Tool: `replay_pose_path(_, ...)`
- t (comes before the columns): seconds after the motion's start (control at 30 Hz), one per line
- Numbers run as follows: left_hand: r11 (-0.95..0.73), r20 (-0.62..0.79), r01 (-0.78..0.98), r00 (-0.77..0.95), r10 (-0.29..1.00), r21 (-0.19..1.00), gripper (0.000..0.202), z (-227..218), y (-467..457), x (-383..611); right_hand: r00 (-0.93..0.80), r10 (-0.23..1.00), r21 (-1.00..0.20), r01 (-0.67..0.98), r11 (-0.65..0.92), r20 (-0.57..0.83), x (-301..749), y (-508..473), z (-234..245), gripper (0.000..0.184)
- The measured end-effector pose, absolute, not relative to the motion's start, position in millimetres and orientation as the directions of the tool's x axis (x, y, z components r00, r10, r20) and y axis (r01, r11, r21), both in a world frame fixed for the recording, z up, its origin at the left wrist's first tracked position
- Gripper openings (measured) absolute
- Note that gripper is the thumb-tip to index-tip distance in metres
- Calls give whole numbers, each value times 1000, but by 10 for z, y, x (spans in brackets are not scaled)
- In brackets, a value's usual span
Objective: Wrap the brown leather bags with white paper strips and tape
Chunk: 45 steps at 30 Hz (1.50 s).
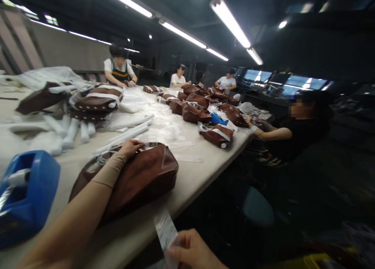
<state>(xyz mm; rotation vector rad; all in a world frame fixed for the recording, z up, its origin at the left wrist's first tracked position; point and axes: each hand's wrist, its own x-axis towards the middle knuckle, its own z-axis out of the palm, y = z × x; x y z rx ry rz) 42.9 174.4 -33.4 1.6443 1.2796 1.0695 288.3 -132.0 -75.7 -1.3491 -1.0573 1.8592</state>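
A brown leather handbag (pixel 140 179) lies on its side at the near edge of the table. My left hand (pixel 131 148) reaches across it, fingers bent and closed on its top edge; the fingertips are partly hidden. Low in the view, just off the table edge, my right hand (pixel 190 249) pinches a translucent whitish strip (pixel 165 226) between thumb and fingers. The strip's upper end comes up close to the underside of the handbag. At the left stands a blue tape dispenser (pixel 43 187) with a roll in it.
White foam tubes (pixel 129 134) and plastic wrapping lie beyond the handbag. Wrapped brown bags (pixel 99 97) are piled at the left, with several more (pixel 196 113) farther along the table. A co-worker (pixel 304 132) sits at the right; others work at the far side. A stool (pixel 258 206) stands below.
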Motion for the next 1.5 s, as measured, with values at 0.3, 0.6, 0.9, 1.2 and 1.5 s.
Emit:
replay_pose_path(0.3, -370, 335, 341, 159, 929, 864, 49, -240, 1668, 600, -450, 880, -983, 163, -85, -151, 3068, -1388, -260, 32)
replay_pose_path(0.6, -530, 421, 446, 324, 847, 721, 34, -401, 1614, 825, -400, 863, -939, 13, 343, 309, 2880, -534, 112, 17)
replay_pose_path(0.9, -596, 466, 525, 372, 803, 608, 28, -446, 1557, 854, -606, 786, -975, 79, 206, 117, 2603, 393, 243, 31)
replay_pose_path(1.2, -546, 495, 498, 244, 834, 674, 26, -331, 1484, 902, -442, 893, -996, -31, 86, 91, 2781, 209, -580, 28)
replay_pose_path(1.5, -506, 409, 574, 301, 861, 643, 19, -149, 1301, 992, -364, 878, -949, -72, 307, 311, 2695, 207, -790, 15)
